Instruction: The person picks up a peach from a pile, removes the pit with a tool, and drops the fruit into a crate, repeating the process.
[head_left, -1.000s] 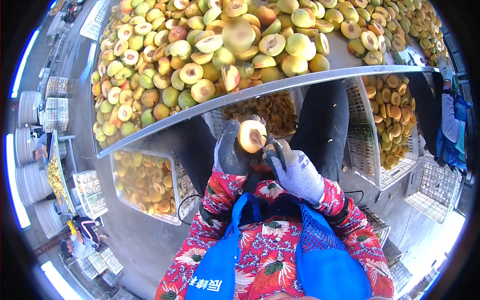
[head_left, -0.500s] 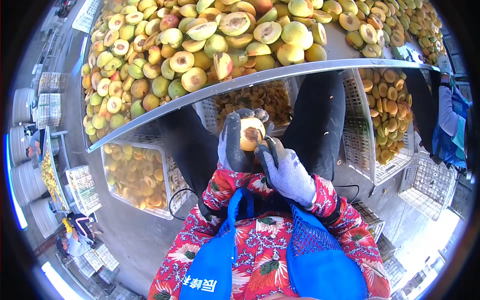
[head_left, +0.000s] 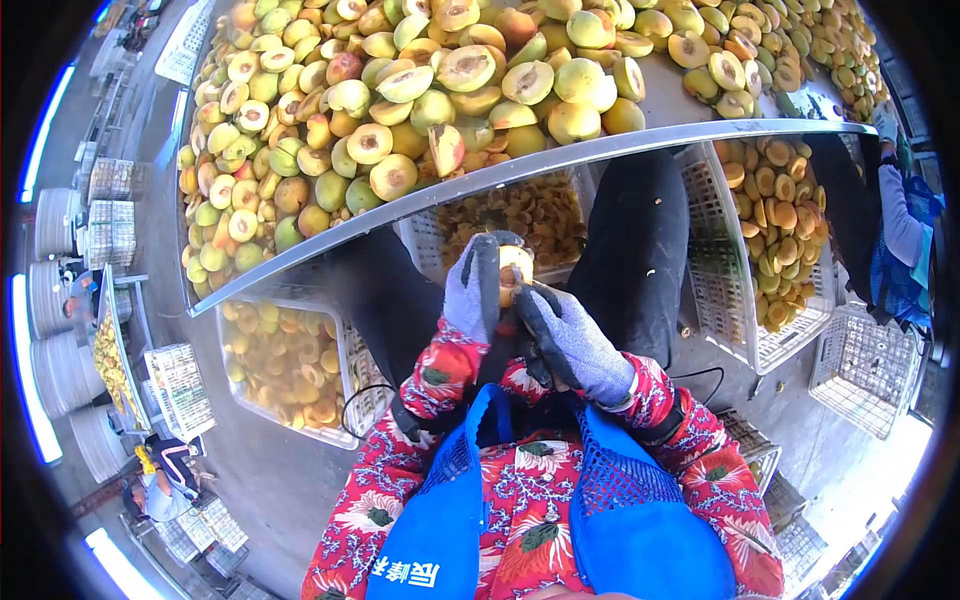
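Observation:
My left hand [head_left: 474, 290], in a grey glove with dark-coated fingers, holds a peach half [head_left: 515, 268] upright above my lap, its cut face turned right. Close beside the fruit is my right hand [head_left: 578, 342], gloved alike, with curled fingers whose tips reach the lower edge of the peach half. Whatever those fingers grip is hidden by the glove. Beneath the hands, between my knees, a white crate [head_left: 424, 240] holds peeled-looking scraps and fruit pieces [head_left: 510, 215].
A metal-edged table [head_left: 530, 158] ahead is heaped with halved peaches [head_left: 350, 130]. Crates of peach halves stand on the left [head_left: 290, 365] and right [head_left: 770, 230]. An unfilled-looking crate [head_left: 865, 370] sits further right. Another person's sleeve [head_left: 900, 215] shows at the right edge; a person [head_left: 160, 490] sits far left.
The peach half has turned from facing up at me to facing right. My left hand has rotated with it, and my right hand has dropped slightly lower. The view has shifted a little.

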